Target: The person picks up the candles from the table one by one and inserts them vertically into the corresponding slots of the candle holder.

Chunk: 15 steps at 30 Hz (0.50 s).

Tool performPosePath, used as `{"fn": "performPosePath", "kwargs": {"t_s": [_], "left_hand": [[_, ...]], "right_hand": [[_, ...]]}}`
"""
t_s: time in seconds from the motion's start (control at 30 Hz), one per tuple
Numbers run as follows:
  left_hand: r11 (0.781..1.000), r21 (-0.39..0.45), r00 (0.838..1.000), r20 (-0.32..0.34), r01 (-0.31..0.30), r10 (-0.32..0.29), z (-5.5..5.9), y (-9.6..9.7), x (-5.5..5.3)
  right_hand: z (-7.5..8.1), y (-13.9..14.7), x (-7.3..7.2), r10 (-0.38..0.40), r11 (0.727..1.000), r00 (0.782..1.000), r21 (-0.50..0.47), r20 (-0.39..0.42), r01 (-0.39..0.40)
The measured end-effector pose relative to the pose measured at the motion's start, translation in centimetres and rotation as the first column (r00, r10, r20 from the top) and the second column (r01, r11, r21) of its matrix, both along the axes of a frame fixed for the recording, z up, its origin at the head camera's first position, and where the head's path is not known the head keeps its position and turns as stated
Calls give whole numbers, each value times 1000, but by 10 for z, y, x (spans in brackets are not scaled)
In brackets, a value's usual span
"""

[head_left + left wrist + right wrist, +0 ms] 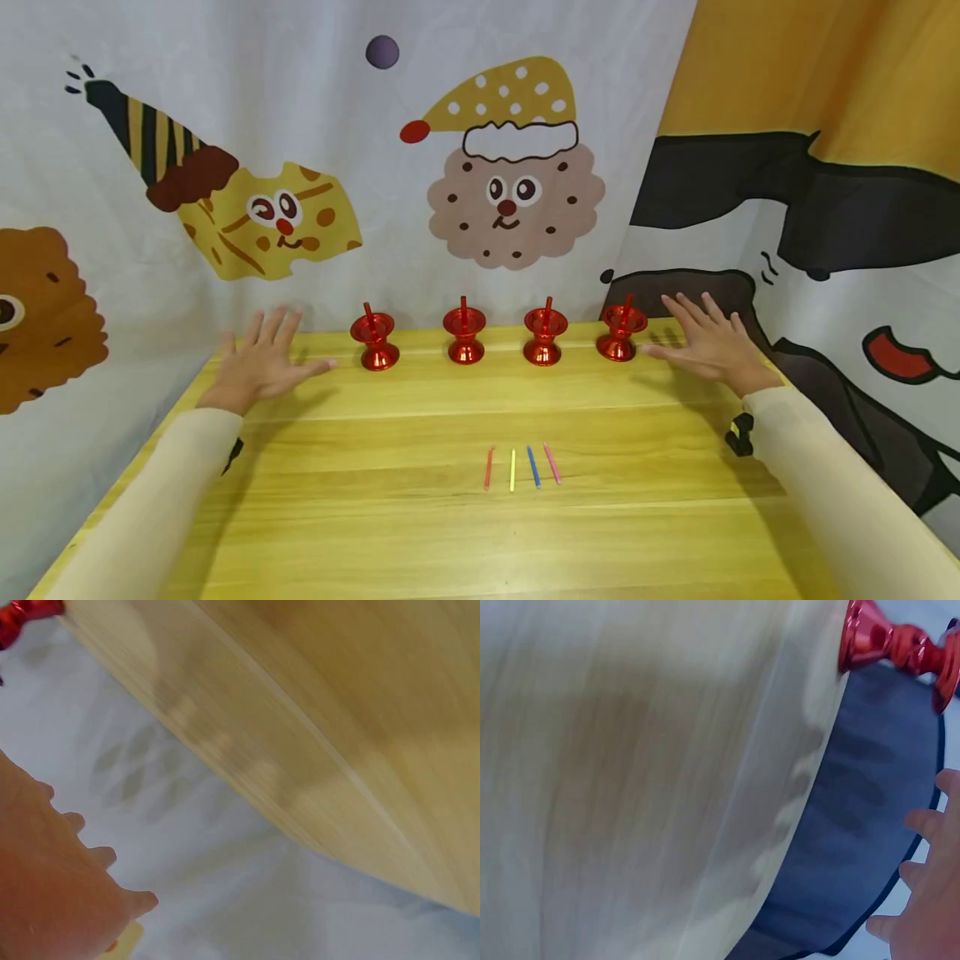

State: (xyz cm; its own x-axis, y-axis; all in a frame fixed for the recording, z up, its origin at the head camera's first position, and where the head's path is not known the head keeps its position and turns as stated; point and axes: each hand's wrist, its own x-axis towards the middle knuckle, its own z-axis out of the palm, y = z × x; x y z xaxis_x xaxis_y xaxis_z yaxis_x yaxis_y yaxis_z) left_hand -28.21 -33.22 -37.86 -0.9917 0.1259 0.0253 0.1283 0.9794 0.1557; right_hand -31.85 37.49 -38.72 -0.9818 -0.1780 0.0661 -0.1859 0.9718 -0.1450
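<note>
Both hands are held above the wooden table with fingers spread, and neither holds anything. My left hand (258,362) hovers left of the leftmost red metallic candle holder (379,356). My right hand (708,342) is close beside the rightmost candle holder (617,346); whether they touch is hard to tell. Between these stand two more candle holders, the left-middle one (466,348) and the right-middle one (542,350). Nearer me lie four thin candles side by side: red (489,468), yellow (513,471), blue (534,467) and pink (552,463).
The table (360,517) meets a printed cloth curtain (300,100) along its back edge. More printed cloth (847,308) hangs at the right side. The candle holders stand in a row near that back edge.
</note>
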Motion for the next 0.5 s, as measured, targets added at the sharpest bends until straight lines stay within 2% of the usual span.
{"fn": "performPosePath", "kwargs": {"t_s": [0.13, 0.27, 0.4, 0.5], "left_hand": [[999, 50, 999, -28, 16, -14, 0, 13, 3], [988, 150, 996, -86, 38, -25, -2, 26, 6], [955, 287, 989, -146, 73, -32, -3, 40, 6], [924, 374, 991, -134, 75, -26, -2, 50, 5]], "right_hand": [[0, -9, 7, 38, 999, 999, -25, -39, -39], [2, -19, 16, 62, 996, 994, -57, -89, -67], [4, -29, 26, 76, 988, 984, -122, -163, -96], [7, -39, 35, 91, 977, 971, -168, -219, -129]]}}
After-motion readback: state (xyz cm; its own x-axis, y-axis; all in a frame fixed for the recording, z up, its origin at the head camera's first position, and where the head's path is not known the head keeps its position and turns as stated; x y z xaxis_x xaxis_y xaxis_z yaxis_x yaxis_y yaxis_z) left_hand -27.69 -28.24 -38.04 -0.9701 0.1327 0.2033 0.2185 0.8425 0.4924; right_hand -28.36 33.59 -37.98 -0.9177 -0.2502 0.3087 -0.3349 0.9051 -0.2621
